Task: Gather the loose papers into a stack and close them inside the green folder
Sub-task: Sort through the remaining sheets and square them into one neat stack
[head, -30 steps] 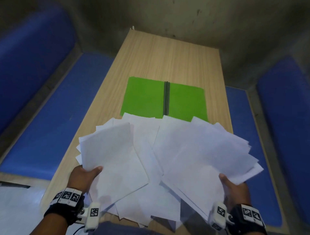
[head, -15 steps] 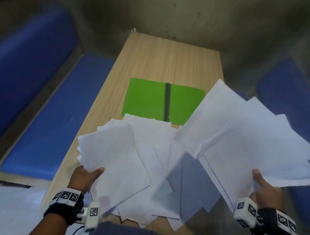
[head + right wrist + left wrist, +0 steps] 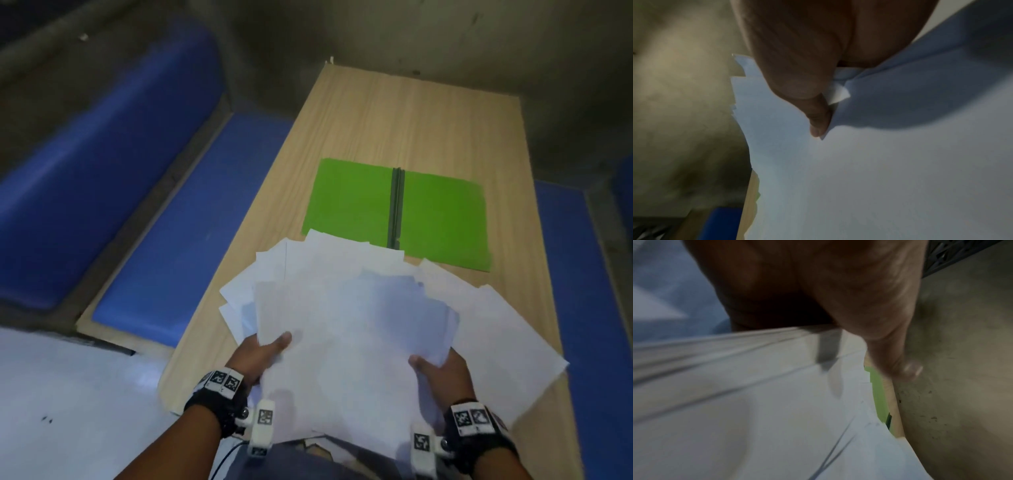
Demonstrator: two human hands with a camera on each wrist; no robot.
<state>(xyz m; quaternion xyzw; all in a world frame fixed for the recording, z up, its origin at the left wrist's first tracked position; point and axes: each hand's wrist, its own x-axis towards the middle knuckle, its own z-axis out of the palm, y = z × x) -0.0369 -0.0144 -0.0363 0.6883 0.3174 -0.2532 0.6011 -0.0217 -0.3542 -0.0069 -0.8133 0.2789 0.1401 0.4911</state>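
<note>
A fan of white papers (image 3: 342,325) lies over the near half of the wooden table (image 3: 411,120). My left hand (image 3: 263,353) pinches the left sheets, thumb on top. My right hand (image 3: 438,370) pinches a bundle of sheets laid over the middle of the pile, thumb on top too. Beyond the papers the green folder (image 3: 349,202) lies open and flat, its dark spine in the middle, the near left edge covered by sheets. In the left wrist view the thumb (image 3: 900,366) sits over blurred papers (image 3: 756,402). The right wrist view has a thumb (image 3: 818,120) pressing papers (image 3: 879,178).
Blue padded benches (image 3: 191,212) run along both long sides of the table, another bench (image 3: 561,274) on the right. A grey wall stands behind the far end. Bare wood (image 3: 394,130) stretches beyond the folder. Pale floor (image 3: 68,394) lies at the lower left.
My right hand lifted its bundle of papers up to the right, then brought it back left onto the middle of the pile. The left hand kept its hold.
</note>
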